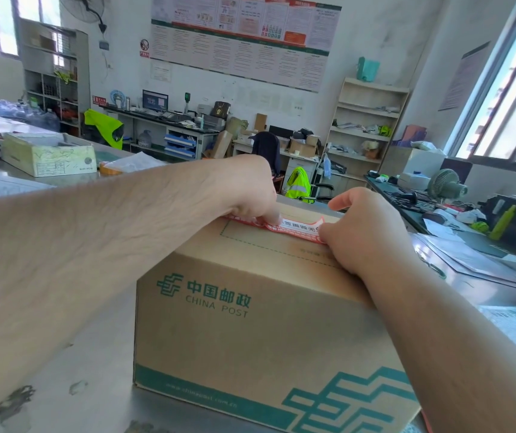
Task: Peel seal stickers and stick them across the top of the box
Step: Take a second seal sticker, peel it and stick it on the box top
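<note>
Shows a red-and-white seal sticker (294, 228) stretched across the far top of a China Post cardboard box (250, 323), one edge curling up near its right end. Pins the strip's left end under the curled fingertips of the left hand (247, 189), knuckles up. Grips the right end in the right hand (366, 226), fingers folded down onto the strip, thumb raised clear above it. Leaves only the printed middle stretch in sight between the two hands; hides both ends beneath the fingers.

Rests on a worn grey table (94, 370), green logo side toward the camera. Covers the box's upper left corner with the left forearm and its right top edge with the right wrist.

Takes in loose papers (475, 254) just beside the box on the right, with a desk fan (445, 182) and a green bottle (503, 221) farther back. Places a cream carton (49, 157) well apart on the left counter. Frames a hi-vis vest (299, 182) over a chair just behind the hands, and a large wall poster (244, 35) at the back.
</note>
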Demonstrator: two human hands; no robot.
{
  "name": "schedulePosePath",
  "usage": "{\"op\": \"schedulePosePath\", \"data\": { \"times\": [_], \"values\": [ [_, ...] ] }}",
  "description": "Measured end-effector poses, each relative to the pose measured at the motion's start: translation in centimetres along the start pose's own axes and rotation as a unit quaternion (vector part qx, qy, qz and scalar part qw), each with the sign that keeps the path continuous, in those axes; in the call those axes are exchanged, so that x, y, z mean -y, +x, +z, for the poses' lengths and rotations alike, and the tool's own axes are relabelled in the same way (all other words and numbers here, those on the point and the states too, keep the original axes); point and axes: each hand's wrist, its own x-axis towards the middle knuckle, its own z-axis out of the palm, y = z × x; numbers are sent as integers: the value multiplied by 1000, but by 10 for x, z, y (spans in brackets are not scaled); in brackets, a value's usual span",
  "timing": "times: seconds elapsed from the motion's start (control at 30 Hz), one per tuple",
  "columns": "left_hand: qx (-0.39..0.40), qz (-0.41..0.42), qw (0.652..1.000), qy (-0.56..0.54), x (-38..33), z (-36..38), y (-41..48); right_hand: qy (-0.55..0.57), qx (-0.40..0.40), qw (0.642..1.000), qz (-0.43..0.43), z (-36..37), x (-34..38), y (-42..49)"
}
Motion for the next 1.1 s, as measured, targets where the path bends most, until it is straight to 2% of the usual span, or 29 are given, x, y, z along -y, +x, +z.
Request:
{"op": "schedulePosePath", "data": {
  "times": [0.17,0.27,0.57,0.87,1.1],
  "values": [
    [20,25,999,-9,5,3,5,-1,0,1000,-1,-1,0,-1],
    [1,31,999,-29,10,6,12,1,0,1000,1,-1,0,-2],
    [-14,-2,1000,-6,32,7,14,-39,-14,999,20,-2,0,-1],
    [7,47,999,-21,45,1,12,-18,48,999,6,-4,4,-2],
    [7,-22,999,-29,28,15,19,-20,41,999,-1,-3,3,-2]
  ]
}}
